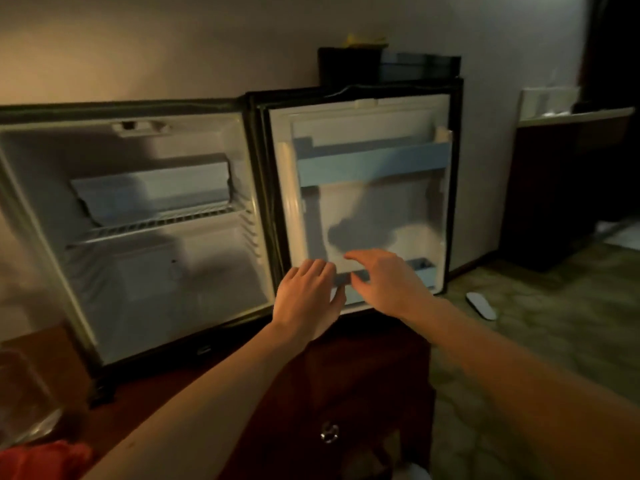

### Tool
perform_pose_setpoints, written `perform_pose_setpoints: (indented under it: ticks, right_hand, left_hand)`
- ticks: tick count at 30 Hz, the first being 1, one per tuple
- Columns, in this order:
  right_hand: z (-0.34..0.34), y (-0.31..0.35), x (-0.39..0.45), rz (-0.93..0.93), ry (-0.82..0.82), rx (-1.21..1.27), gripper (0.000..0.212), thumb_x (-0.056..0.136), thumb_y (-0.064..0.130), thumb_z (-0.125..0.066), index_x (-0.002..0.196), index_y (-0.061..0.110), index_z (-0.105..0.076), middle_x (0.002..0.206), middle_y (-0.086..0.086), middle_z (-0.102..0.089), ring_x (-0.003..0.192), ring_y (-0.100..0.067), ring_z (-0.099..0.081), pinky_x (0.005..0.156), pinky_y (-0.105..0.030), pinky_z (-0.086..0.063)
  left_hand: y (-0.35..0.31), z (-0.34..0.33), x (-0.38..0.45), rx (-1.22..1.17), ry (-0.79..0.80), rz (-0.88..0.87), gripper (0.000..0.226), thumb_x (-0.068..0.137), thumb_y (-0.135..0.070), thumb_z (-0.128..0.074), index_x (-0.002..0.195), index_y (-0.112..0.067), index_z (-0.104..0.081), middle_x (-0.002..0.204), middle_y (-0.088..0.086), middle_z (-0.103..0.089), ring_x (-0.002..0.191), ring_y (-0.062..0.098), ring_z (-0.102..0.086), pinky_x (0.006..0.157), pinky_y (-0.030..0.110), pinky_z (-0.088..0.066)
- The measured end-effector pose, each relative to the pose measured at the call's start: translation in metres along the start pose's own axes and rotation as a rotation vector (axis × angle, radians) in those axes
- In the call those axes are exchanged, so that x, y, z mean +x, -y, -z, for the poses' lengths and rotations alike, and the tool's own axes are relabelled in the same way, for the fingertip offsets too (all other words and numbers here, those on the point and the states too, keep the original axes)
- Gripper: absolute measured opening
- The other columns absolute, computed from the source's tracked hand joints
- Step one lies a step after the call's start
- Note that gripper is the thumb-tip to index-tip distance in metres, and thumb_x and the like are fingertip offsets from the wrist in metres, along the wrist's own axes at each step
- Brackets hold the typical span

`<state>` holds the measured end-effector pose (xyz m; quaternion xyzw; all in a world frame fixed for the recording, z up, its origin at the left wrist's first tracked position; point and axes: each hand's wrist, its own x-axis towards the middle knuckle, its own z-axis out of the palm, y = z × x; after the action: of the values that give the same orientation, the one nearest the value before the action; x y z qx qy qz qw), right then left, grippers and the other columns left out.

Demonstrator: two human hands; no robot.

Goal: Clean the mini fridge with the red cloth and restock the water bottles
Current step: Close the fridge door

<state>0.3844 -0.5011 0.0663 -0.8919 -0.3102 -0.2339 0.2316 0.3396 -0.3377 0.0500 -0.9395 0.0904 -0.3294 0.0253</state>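
Two bare hands are reaching together toward the bottom of the open white inner door (374,216) of the black mini fridge (145,216): the left hand (306,299) is lying with its fingers fairly straight against the door's lower edge, and the right hand (384,277), just beside it, is hovering with fingers loosely spread over the pale blue lower door rail (420,268); neither is holding anything. Judging by this, the task is looking barely begun or mid-clean. The crumpled red cloth (52,457) is lying well behind the left hand, down at the near left corner, not in use, and no water bottles are showing in the white cabinet, on its wire shelf (152,225) to the left of the hands, or in the upper blue door shelf (372,164) above them, so restocking is still waiting. Whether the interior is already wiped I cannot tell through the blur. The fridge is sitting on a dark reddish wooden table (363,368) that is spreading beneath the forearms. Right of the right hand, a patterned greenish carpet (519,341) is carrying a small white oval object (481,305), and a dark cabinet (561,188) is standing farther right against the pale wall.
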Motion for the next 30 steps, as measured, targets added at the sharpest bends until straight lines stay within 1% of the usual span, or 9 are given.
perform_pose_setpoints:
  ticks: [3,6,8,10,14,19,24,27,30]
  right_hand:
    - [0.020,-0.039,-0.017,-0.085,0.000,-0.031,0.034,0.093,0.030,-0.060,0.126,0.019,-0.061,0.122,-0.002,-0.066,0.113,-0.022,-0.059,0.095,-0.038,-0.048]
    - [0.034,-0.078,-0.027,-0.210,-0.075,-0.012,0.012,0.092,0.030,-0.061,0.090,0.019,-0.063,0.089,-0.001,-0.068,0.084,-0.023,-0.064,0.072,-0.037,-0.052]
    - [0.040,-0.099,-0.031,-0.282,-0.116,0.027,0.018,0.091,0.030,-0.063,0.079,0.018,-0.056,0.076,0.001,-0.064,0.072,-0.020,-0.061,0.065,-0.032,-0.048]
    - [0.045,-0.119,-0.033,-0.319,-0.119,0.075,0.020,0.091,0.031,-0.064,0.079,0.018,-0.055,0.072,0.002,-0.062,0.068,-0.017,-0.059,0.065,-0.031,-0.048]
    - [0.052,-0.155,-0.029,-0.410,-0.056,0.180,0.024,0.088,0.033,-0.069,0.099,0.016,-0.055,0.091,0.002,-0.061,0.076,-0.011,-0.056,0.064,-0.023,-0.041]
    - [0.055,-0.184,-0.016,-0.500,0.061,0.354,0.074,0.086,0.032,-0.072,0.143,0.006,-0.033,0.129,-0.009,-0.051,0.109,-0.022,-0.053,0.084,-0.027,-0.044]
    - [0.057,-0.203,0.000,-0.512,0.192,0.415,0.079,0.089,0.030,-0.068,0.149,0.007,-0.021,0.140,-0.013,-0.046,0.118,-0.024,-0.049,0.085,-0.027,-0.039]
    - [0.055,-0.213,0.009,-0.510,0.205,0.462,0.087,0.089,0.025,-0.068,0.154,0.012,-0.013,0.149,-0.012,-0.039,0.132,-0.026,-0.042,0.099,-0.030,-0.037]
    - [0.052,-0.219,0.017,-0.481,0.240,0.550,0.075,0.091,0.015,-0.064,0.152,0.015,-0.020,0.147,-0.009,-0.043,0.131,-0.023,-0.044,0.093,-0.023,-0.033]
  left_hand:
    - [-0.032,-0.010,0.005,-0.016,0.029,-0.014,0.035,0.095,-0.046,-0.044,0.116,-0.019,-0.056,0.113,-0.003,-0.058,0.108,0.017,-0.053,0.093,0.032,-0.042]
    - [-0.053,-0.023,0.015,-0.035,0.069,-0.006,0.041,0.096,-0.045,-0.044,0.125,-0.017,-0.053,0.124,-0.002,-0.055,0.117,0.018,-0.049,0.100,0.033,-0.038]
    - [-0.064,-0.031,0.021,-0.035,0.092,-0.005,0.042,0.097,-0.044,-0.044,0.126,-0.016,-0.052,0.127,-0.001,-0.054,0.120,0.019,-0.048,0.102,0.033,-0.036]
    - [-0.075,-0.039,0.028,-0.035,0.114,-0.004,0.041,0.097,-0.043,-0.044,0.125,-0.014,-0.052,0.126,0.000,-0.055,0.119,0.020,-0.048,0.102,0.033,-0.036]
    - [-0.096,-0.054,0.049,-0.025,0.156,0.004,0.041,0.097,-0.044,-0.043,0.125,-0.014,-0.051,0.126,0.001,-0.054,0.119,0.021,-0.047,0.102,0.034,-0.036]
    - [-0.118,-0.071,0.077,-0.036,0.207,0.020,0.044,0.097,-0.044,-0.043,0.129,-0.015,-0.050,0.128,0.001,-0.053,0.121,0.021,-0.046,0.103,0.034,-0.035]
    - [-0.135,-0.090,0.099,-0.019,0.323,0.033,0.054,0.098,-0.045,-0.041,0.141,-0.012,-0.043,0.140,0.006,-0.049,0.132,0.025,-0.041,0.107,0.039,-0.034]
    - [-0.145,-0.099,0.110,-0.042,0.335,0.055,0.049,0.098,-0.045,-0.042,0.135,-0.015,-0.047,0.135,0.005,-0.052,0.128,0.024,-0.044,0.104,0.038,-0.036]
    - [-0.154,-0.107,0.115,-0.103,0.370,0.079,0.042,0.097,-0.044,-0.044,0.127,-0.016,-0.052,0.127,0.004,-0.054,0.123,0.024,-0.048,0.098,0.038,-0.040]
